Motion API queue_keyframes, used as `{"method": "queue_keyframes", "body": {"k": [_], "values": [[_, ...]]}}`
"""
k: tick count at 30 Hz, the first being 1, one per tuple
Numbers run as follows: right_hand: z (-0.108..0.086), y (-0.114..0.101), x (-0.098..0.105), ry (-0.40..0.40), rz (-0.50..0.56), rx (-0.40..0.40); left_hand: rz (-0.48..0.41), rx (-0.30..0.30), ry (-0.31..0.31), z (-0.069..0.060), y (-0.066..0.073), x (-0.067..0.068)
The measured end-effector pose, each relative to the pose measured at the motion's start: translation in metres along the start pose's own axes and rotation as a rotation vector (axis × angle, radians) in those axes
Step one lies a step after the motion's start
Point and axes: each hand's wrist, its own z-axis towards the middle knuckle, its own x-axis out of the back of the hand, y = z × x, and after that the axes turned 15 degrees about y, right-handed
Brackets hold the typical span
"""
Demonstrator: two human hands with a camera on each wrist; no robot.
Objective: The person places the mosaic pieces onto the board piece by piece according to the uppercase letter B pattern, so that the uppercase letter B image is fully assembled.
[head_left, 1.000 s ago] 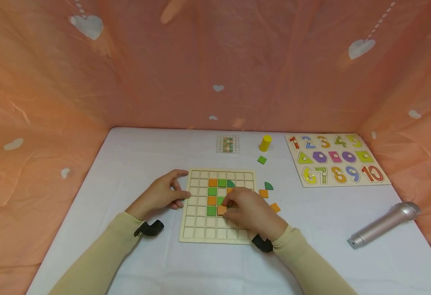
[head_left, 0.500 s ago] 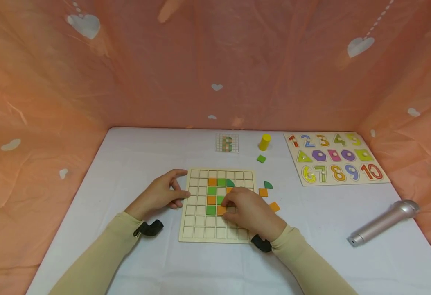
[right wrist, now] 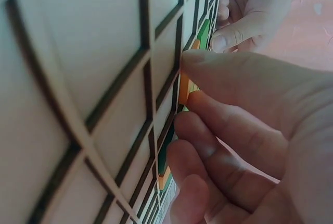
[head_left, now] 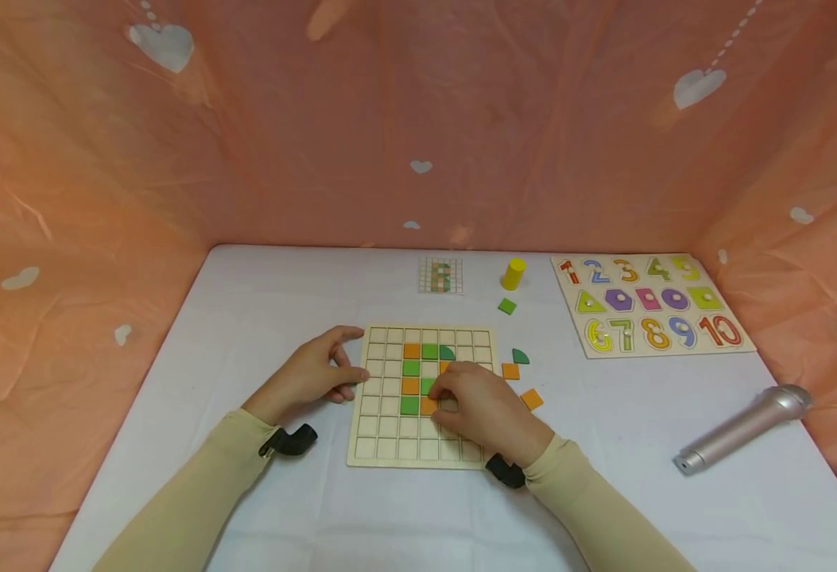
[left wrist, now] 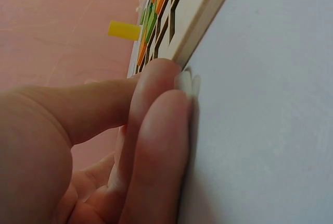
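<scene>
A wooden grid board (head_left: pixel 377 427) lies on the table, with orange and green tiles set in several of its squares. My right hand (head_left: pixel 490 409) reaches over the board. Its thumb and index finger pinch an orange square tile (right wrist: pixel 184 86) sitting in or just at a grid square; whether it lies fully flat cannot be told. That hand partly covers another orange tile (head_left: pixel 444 367) and a green square tile (head_left: pixel 426 386). At the board's left edge, my left hand (head_left: pixel 311 369) touches the rim with thumb and index finger spread apart, the other fingers bent on the cloth.
Right of the board lie a green quarter-circle tile (head_left: pixel 521 357) and orange square tiles (head_left: pixel 510 371). Farther back are a green square tile (head_left: pixel 507 306), a yellow cylinder (head_left: pixel 513 274) and a pattern card (head_left: pixel 425 276). A number puzzle (head_left: pixel 652 310) and a microphone (head_left: pixel 740 429) occupy the right side.
</scene>
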Motion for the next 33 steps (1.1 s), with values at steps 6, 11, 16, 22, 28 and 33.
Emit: {"method": "queue_keyframes", "body": {"k": [6, 11, 16, 22, 28, 33], "values": [[0.001, 0.002, 0.000, -0.002, 0.011, 0.013, -0.004, 0.011, -0.001, 0.002, -0.002, 0.000], [0.004, 0.006, 0.004, 0.015, 0.019, -0.002, -0.004, 0.009, -0.004, 0.002, -0.001, 0.000], [0.006, 0.010, 0.012, 0.036, 0.031, -0.073, 0.001, 0.009, -0.004, 0.001, 0.001, 0.000], [0.009, 0.021, 0.023, 0.030, 0.072, -0.119, 0.009, 0.010, 0.000, 0.001, 0.001, 0.001], [0.012, 0.045, 0.043, 0.038, 0.114, -0.228, 0.009, 0.013, 0.001, 0.001, 0.001, 0.000], [0.012, 0.072, 0.058, 0.050, 0.118, -0.352, 0.016, 0.013, 0.008, 0.002, 0.000, 0.000]]}}
